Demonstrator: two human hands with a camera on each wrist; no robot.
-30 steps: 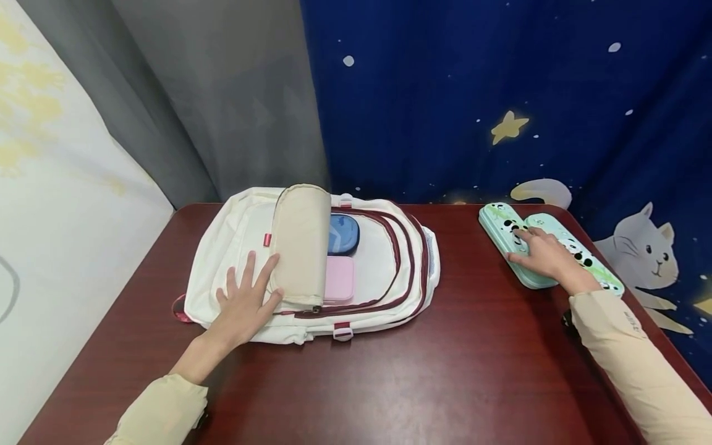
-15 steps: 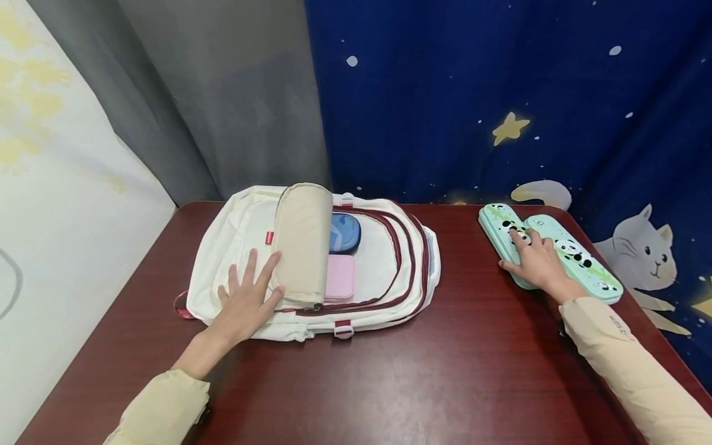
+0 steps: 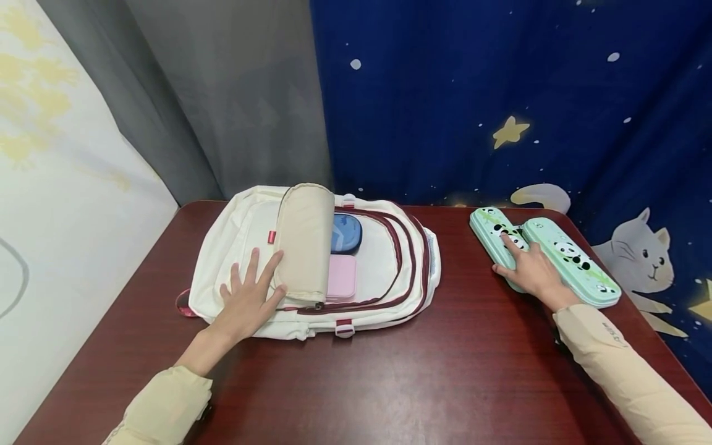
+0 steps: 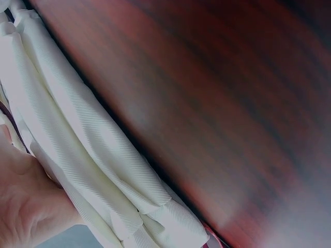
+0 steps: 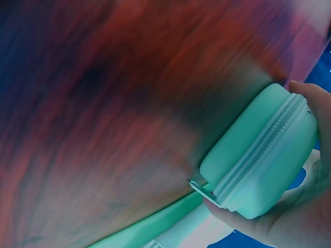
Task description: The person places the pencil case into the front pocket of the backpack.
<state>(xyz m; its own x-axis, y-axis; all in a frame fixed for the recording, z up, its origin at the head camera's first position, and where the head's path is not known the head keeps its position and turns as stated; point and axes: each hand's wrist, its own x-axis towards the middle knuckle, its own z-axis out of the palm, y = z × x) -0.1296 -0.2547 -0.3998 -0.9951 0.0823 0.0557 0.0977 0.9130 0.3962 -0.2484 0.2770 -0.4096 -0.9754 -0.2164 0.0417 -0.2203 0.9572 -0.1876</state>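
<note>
My left hand (image 3: 250, 303) lies with spread fingers on a white backpack (image 3: 378, 278), beside its folded-back beige flap (image 3: 305, 247). In the left wrist view, the base of that hand (image 4: 31, 201) rests against the bag's white side (image 4: 88, 139). Off to the right, my right hand (image 3: 531, 269) grips a mint-green pencil case (image 3: 489, 225) printed with pandas. The right wrist view shows thumb and fingers on opposite sides of this zipped case (image 5: 269, 155). A second panda pencil case (image 3: 578, 262) lies just right of it.
Inside the opened front of the backpack sit a blue case (image 3: 346, 233) and a pink box (image 3: 341, 276). All stand on a dark red table (image 3: 389, 383). A blue curtain (image 3: 411, 123) and a grey one (image 3: 233, 105) hang behind its back edge.
My right hand has shifted left and closed on the left pencil case, which has moved slightly left, opening a gap to the other case. My left hand stays on the backpack.
</note>
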